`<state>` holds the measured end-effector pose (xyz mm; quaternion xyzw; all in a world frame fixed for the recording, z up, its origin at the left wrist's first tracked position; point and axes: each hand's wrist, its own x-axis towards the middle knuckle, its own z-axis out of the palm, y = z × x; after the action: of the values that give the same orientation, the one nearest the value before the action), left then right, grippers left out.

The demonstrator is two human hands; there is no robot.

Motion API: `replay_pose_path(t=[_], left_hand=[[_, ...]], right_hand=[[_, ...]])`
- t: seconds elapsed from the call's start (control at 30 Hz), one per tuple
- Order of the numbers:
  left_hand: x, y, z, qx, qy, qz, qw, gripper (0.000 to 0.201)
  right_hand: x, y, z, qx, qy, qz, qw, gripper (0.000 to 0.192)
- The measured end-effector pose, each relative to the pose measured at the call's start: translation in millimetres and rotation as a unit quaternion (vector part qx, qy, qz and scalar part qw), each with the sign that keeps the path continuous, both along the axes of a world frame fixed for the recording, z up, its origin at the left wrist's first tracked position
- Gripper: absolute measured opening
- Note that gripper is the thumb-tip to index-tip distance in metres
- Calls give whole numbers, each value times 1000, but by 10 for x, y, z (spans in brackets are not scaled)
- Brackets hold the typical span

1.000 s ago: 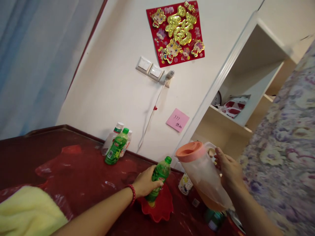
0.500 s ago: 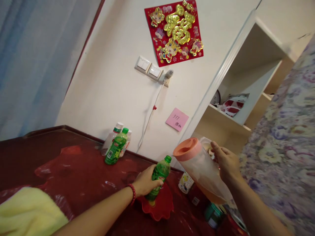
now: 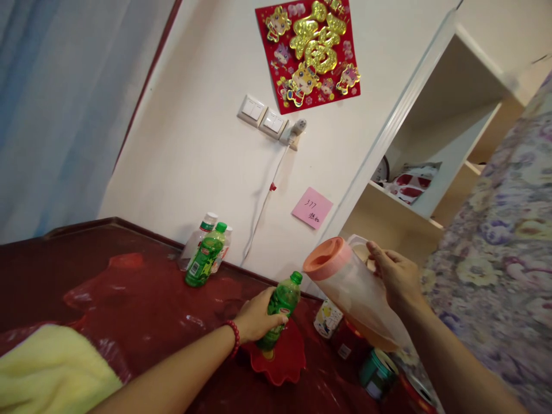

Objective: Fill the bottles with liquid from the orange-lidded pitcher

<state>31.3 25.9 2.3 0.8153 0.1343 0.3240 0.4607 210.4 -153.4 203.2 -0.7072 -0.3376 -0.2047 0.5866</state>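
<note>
My left hand (image 3: 259, 317), with a red bead bracelet at the wrist, is wrapped around a green capped drink bottle (image 3: 286, 294). The bottle's base is over a red scalloped plate (image 3: 280, 362); whether it touches is hard to tell. On the right, my right hand (image 3: 394, 276) grips the handle side of a translucent pitcher (image 3: 351, 287) with an orange lid. The pitcher leans with its lid toward the bottle, and orange-brown liquid shows low in it. A gap separates lid and bottle cap.
Another green bottle (image 3: 206, 259) stands by the wall beside a clear white-capped bottle (image 3: 192, 244). Right of the plate are a patterned cup (image 3: 326, 317), a teal can (image 3: 376, 374) and a red can (image 3: 411, 397). A yellow cloth (image 3: 52, 368) lies at front left.
The view has shifted slightly. Both hands keep their holds on the bottle and the pitcher, and the pitcher remains tilted beside the bottle.
</note>
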Motion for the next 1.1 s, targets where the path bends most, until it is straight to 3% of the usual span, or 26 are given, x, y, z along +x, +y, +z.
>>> replay_pose_path(t=[1.1], left_hand=[[9, 6, -15, 3, 9, 4, 1000, 56]], right_hand=[[-101, 48, 115, -42, -14, -25, 999, 59]])
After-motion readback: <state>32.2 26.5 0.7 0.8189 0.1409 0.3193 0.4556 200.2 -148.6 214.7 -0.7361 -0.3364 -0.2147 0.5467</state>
